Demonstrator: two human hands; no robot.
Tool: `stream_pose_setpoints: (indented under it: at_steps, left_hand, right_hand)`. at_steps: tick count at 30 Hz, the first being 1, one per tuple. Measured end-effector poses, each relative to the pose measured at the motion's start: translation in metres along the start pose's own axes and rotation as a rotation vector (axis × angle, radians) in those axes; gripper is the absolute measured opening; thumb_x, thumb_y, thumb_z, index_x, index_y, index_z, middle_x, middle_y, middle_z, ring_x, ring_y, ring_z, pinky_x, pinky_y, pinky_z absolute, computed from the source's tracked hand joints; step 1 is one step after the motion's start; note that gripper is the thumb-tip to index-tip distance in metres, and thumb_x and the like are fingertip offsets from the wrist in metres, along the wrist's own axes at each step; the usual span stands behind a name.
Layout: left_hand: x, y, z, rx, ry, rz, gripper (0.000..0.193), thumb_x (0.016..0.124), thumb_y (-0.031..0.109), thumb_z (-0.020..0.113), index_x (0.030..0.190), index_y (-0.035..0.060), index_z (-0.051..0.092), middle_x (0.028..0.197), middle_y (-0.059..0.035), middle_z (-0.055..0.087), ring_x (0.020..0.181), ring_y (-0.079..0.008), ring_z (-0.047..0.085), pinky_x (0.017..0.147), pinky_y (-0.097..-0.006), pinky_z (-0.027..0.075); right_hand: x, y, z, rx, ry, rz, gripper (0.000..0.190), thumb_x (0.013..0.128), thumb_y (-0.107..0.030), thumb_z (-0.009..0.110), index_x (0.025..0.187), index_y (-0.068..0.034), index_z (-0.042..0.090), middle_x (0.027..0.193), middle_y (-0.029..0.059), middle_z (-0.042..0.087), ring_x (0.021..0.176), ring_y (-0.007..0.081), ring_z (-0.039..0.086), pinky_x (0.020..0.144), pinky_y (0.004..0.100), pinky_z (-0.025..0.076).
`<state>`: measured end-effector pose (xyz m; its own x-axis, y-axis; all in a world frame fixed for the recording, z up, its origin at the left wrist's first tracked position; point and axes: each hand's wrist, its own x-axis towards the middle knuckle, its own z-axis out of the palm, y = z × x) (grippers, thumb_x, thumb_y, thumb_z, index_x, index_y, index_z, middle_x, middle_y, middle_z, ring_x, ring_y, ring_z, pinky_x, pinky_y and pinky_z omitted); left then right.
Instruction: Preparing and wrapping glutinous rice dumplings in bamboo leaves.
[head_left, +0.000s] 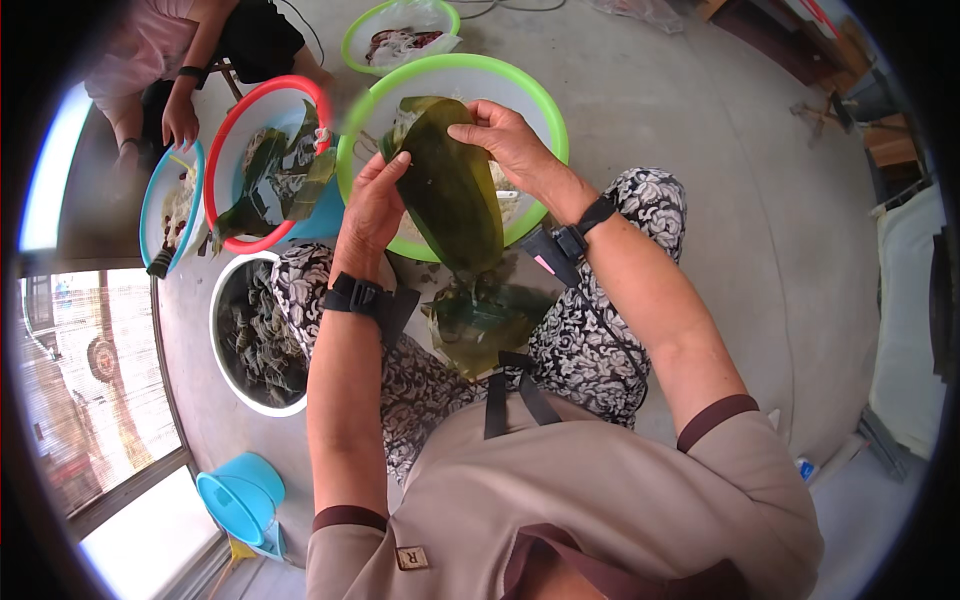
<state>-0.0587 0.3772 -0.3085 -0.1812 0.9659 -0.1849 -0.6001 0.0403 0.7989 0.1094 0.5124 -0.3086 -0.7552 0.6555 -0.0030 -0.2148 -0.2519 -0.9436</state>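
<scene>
Both hands hold a broad dark-green leaf (454, 195), wet and glossy, that hangs over a large green-rimmed basin (556, 127). My left hand (373, 196) pinches its left edge, thumb on the front face. At the upper right edge, my right hand (517, 146) grips it between thumb and fingers. The leaf looks like overlapped layers, though how many I cannot tell. Behind it the basin holds pale rice (499, 178), partly hidden, and the white handle of a utensil (508, 195). More wet leaves (487, 326) lie low between my knees.
Left of the basin stand a red-rimmed basin (212, 176) with leaves, a blue-rimmed basin (145, 196) with rice and red dates, and a white tub (219, 352) of tied leaf dumplings. A person's hand (180, 120) rests near the blue rim. A blue bucket (244, 491) stands lower left.
</scene>
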Motion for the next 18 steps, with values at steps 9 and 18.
stream_pose_setpoints:
  at_steps: [9,18]
  left_hand:
    - [-0.003,-0.003,0.003,0.080,-0.012,0.087,0.036,0.100,0.016,0.052,0.133,0.0012,0.051,0.128,-0.0094,0.059,0.116,-0.0206,0.057,0.101,-0.0356,0.043]
    - [0.001,0.001,-0.005,-0.268,0.066,-0.029,0.035,0.096,0.017,0.059,0.129,0.0056,0.053,0.121,-0.0080,0.063,0.110,-0.0196,0.060,0.097,-0.0374,0.047]
  right_hand:
    - [0.000,0.003,-0.004,0.120,-0.062,0.184,0.028,0.089,-0.012,0.068,0.114,0.000,0.064,0.107,0.0070,0.067,0.095,0.0134,0.064,0.085,0.0280,0.052]
    - [-0.001,-0.003,-0.002,0.126,-0.226,0.233,0.035,0.089,-0.013,0.069,0.120,0.001,0.062,0.109,0.0061,0.067,0.099,0.0134,0.063,0.091,0.0279,0.049]
